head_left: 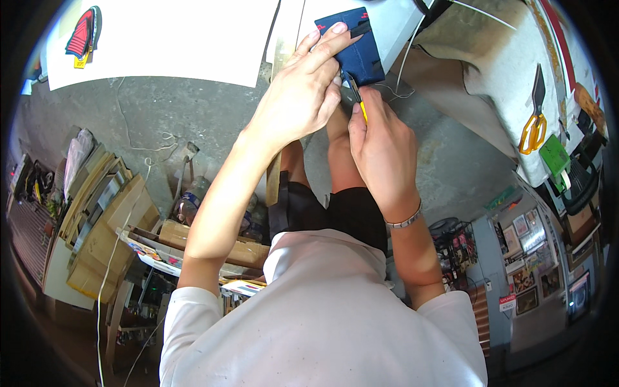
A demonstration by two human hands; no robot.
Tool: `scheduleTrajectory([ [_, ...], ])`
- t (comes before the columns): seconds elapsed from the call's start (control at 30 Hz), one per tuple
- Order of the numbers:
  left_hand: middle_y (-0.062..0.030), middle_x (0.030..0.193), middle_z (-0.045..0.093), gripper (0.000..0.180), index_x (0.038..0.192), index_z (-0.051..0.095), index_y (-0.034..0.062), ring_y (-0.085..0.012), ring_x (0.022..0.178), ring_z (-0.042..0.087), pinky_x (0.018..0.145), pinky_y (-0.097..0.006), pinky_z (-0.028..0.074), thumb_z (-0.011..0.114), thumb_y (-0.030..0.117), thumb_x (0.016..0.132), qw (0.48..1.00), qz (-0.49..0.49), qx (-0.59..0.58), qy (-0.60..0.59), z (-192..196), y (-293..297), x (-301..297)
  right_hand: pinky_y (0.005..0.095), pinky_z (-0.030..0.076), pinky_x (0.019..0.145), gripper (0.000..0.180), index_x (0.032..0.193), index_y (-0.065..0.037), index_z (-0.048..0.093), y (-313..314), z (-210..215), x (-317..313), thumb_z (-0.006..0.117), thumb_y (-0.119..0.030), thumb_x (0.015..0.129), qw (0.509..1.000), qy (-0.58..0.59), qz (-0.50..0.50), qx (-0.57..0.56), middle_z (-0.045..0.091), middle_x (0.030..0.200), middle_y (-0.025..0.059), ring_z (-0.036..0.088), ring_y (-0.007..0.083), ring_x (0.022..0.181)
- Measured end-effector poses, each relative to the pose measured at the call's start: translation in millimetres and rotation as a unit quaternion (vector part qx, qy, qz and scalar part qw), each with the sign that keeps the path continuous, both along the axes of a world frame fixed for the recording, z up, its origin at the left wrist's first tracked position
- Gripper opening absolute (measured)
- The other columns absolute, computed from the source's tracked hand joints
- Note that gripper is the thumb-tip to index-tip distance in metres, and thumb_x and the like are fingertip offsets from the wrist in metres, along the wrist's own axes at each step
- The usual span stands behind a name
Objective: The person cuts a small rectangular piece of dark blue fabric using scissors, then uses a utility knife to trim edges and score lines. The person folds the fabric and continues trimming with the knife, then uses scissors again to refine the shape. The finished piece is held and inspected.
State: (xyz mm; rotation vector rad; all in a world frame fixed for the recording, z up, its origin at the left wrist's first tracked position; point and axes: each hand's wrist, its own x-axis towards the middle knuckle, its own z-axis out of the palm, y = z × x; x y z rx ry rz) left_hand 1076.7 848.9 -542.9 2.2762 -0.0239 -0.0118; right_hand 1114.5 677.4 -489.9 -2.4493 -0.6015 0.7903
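Note:
My left hand [303,90] grips a small navy blue fabric piece [358,55] with black strips and red stitching, fingers laid across its top near the edge of a white table [393,26]. My right hand [380,142] pinches a thin tool with a yellow handle [363,109] and a dark tip [353,87], whose point touches the lower edge of the fabric. A metal bracelet [403,221] sits on my right wrist.
Yellow-handled scissors [534,126] lie on a cloth-covered surface at right, beside a green item [553,155]. A white sheet [174,39] with a red and black patch [82,35] lies at upper left. Cardboard and stacked boards [103,213] crowd the concrete floor at left.

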Motion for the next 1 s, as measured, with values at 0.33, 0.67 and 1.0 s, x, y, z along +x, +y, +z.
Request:
scheduleTrajectory([
  [0.33,-0.0188,0.145,0.055,0.005,0.085,0.061,-0.0044,-0.0317,0.148,0.041,0.125,-0.050,0.029,0.058,0.000,0.085,1.000,0.013,-0.006,-0.008,-2.7,-2.1,-0.4,0.0516,0.054,0.071,0.021,0.119,-0.003,0.057,3.3,-0.2,0.5,0.056,-0.010,0.099,1.000,0.013,0.007,-0.021,0.069,0.100,0.0223,0.067,0.0452,0.086],
  [0.67,-0.0196,0.144,0.054,0.007,0.086,0.062,-0.0050,-0.0323,0.147,0.042,0.125,-0.051,0.030,0.058,0.001,0.086,1.000,0.006,-0.013,-0.007,-0.6,0.3,0.6,0.0519,0.054,0.070,0.021,0.120,-0.002,0.057,-7.1,20.1,-12.9,0.056,-0.010,0.100,0.994,0.066,0.002,-0.086,0.069,0.099,0.0230,0.067,0.0460,0.084],
  [1.0,-0.0191,0.146,0.053,0.011,0.087,0.063,-0.0056,-0.0312,0.149,0.040,0.125,-0.050,0.030,0.055,0.003,0.087,1.000,-0.007,-0.008,0.000,-0.2,3.1,0.7,0.0511,0.054,0.070,0.021,0.119,-0.003,0.057,3.2,0.0,-2.5,0.056,-0.012,0.100,1.000,0.015,0.002,-0.018,0.069,0.099,0.0224,0.067,0.0452,0.085],
])
